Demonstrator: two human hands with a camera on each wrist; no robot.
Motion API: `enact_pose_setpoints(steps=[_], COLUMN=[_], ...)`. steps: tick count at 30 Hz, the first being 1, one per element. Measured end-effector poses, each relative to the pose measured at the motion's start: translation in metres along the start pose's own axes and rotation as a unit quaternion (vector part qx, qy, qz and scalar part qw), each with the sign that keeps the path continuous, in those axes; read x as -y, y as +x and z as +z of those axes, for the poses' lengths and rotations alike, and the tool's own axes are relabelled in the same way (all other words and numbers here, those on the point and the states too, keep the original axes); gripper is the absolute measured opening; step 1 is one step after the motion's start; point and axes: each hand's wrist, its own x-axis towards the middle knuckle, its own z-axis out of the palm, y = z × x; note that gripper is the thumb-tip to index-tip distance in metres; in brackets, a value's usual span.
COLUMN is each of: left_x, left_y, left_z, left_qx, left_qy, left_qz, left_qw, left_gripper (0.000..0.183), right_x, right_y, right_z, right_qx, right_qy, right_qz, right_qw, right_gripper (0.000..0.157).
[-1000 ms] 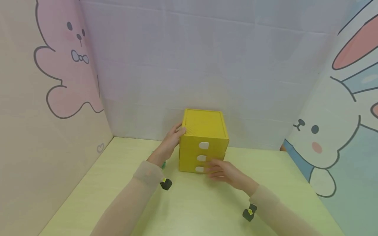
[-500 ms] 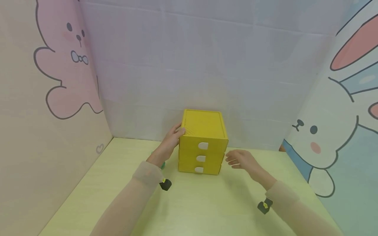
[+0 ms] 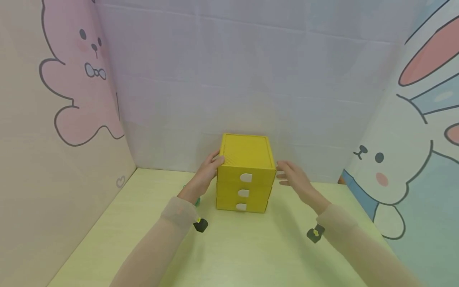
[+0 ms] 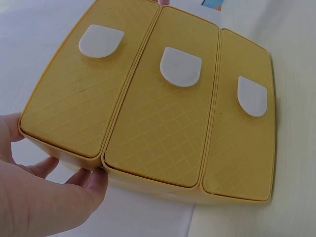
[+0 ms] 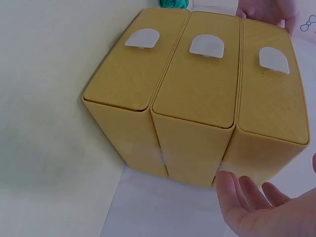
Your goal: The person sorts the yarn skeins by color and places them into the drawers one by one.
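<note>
A yellow drawer unit (image 3: 246, 151) of three stacked drawers, each with a white rounded tab, stands against the back wall. All its drawers look closed. My left hand (image 3: 205, 175) holds its upper left edge, thumb over the top and fingers against the side; in the left wrist view those fingers (image 4: 44, 167) bend along the side wall. Close by the right side is my right hand (image 3: 295, 179), its fingers loosely spread and holding nothing. In the right wrist view its fingertips (image 5: 225, 180) appear near the side wall; I cannot tell whether they touch.
A teal object like a ball of yarn (image 5: 173, 3) lies on the table left of the unit, mostly hidden behind my left arm. Cloth walls with a pink bear (image 3: 80, 79) and a white rabbit (image 3: 391, 159) bound the pale yellow table (image 3: 229, 251).
My right hand has drawn away from the lower drawer fronts, swung out to the right, then risen beside the unit's upper right side. My left hand has stayed on the left edge.
</note>
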Motion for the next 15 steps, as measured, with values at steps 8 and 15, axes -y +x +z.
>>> enact_pose_setpoints(steps=[8, 15], left_x=[0.002, 0.001], left_y=[0.001, 0.0], left_z=[-0.001, 0.0], left_qx=[-0.003, -0.002], left_qy=[-0.001, 0.0], left_qz=[0.0, 0.002], left_qw=[1.0, 1.0], left_gripper=[0.071, 0.069], right_x=[0.007, 0.005], right_y=[0.021, 0.032], right_z=[0.016, 0.028], right_qx=[0.001, 0.003], right_qy=[0.055, 0.093], right_qz=[0.011, 0.018], right_qw=[0.998, 0.996], right_gripper=[0.073, 0.067])
